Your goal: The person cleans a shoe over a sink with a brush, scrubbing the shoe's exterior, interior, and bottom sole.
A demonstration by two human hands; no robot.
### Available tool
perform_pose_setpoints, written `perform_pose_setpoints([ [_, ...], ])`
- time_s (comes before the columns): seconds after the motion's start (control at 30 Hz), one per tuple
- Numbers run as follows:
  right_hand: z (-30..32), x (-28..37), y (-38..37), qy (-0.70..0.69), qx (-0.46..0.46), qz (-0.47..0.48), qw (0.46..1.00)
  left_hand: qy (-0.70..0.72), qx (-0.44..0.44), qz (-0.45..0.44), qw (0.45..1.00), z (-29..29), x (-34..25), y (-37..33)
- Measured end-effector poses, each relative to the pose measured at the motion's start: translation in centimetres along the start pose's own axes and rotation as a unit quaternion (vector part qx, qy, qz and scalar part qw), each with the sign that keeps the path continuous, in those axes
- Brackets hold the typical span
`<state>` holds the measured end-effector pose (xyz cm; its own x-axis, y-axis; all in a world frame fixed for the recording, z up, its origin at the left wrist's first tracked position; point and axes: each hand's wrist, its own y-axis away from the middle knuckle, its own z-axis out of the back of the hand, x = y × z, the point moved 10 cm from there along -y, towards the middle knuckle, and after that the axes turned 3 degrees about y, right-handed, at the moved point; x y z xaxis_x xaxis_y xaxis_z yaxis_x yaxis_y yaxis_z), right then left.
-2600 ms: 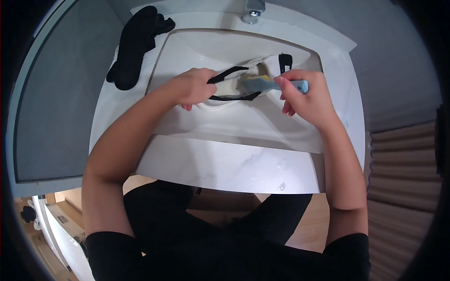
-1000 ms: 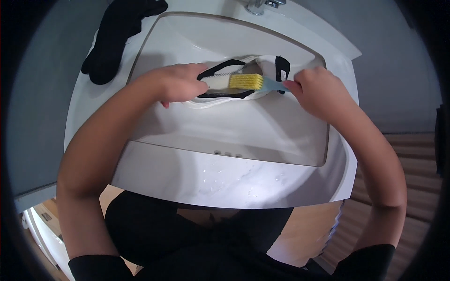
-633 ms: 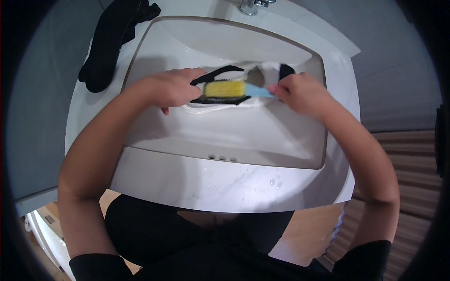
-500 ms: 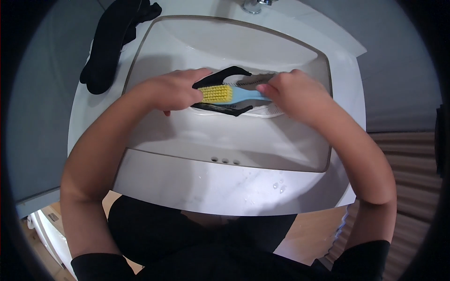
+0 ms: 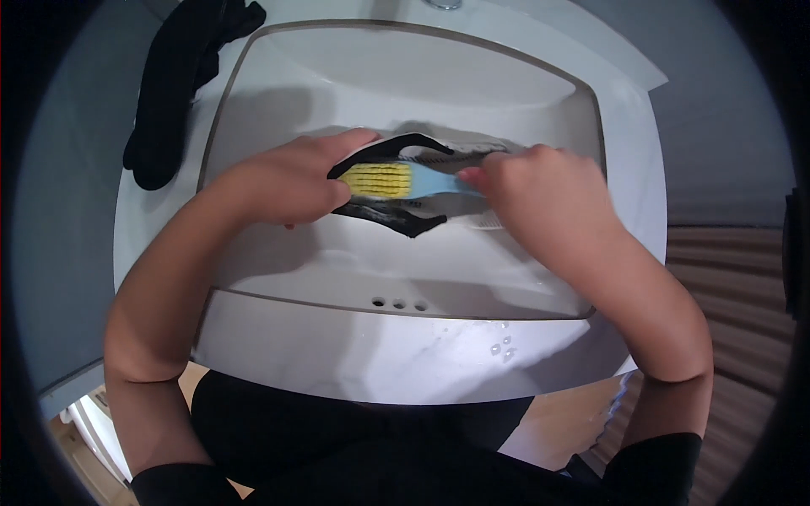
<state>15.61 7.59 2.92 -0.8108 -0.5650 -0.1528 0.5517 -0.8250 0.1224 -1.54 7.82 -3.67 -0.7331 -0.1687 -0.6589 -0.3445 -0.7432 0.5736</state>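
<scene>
In the basin lies what looks like a white shoe with a black-lined opening (image 5: 392, 221), its two sides spread apart. My left hand (image 5: 291, 177) is closed round its left end, the thumb by the head of a brush. My right hand (image 5: 544, 190) grips the light blue handle of that brush (image 5: 380, 180), whose yellow bristles face up within the opening. The right end of the shoe is partly hidden beneath my right hand.
A white sink (image 5: 405, 274) with several drain-side holes in its front wall surrounds both hands. Long black cloth-like items (image 5: 164, 110) rest on the counter at the left. Water drops dot the front marble-look edge (image 5: 405, 358). Part of a metal tap base (image 5: 443, 3) shows at the back.
The view has shifted slightly, so the tap shows less. The shoe's opening is spread wider, and the brush has shifted a little left within it. Both hands keep their hold.
</scene>
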Motion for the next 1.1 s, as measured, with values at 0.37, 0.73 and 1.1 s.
perform_pose_setpoints([
  [0.37, 1.9, 0.0, 3.3, 0.032, -0.031, -0.021, 0.999, -0.021, 0.021, 0.035, 0.999, -0.6, -0.2, 0.0],
  [0.73, 3.7, -4.9, 7.6, 0.069, 0.001, -0.150, 0.986, -0.014, 0.000, 0.005, 1.000, 0.3, 0.2, 1.1],
  [1.1, 4.0, 0.1, 8.5, -0.056, -0.110, 0.051, 0.991, -0.032, -0.011, 0.031, 0.999, 0.6, 1.1, 0.3],
])
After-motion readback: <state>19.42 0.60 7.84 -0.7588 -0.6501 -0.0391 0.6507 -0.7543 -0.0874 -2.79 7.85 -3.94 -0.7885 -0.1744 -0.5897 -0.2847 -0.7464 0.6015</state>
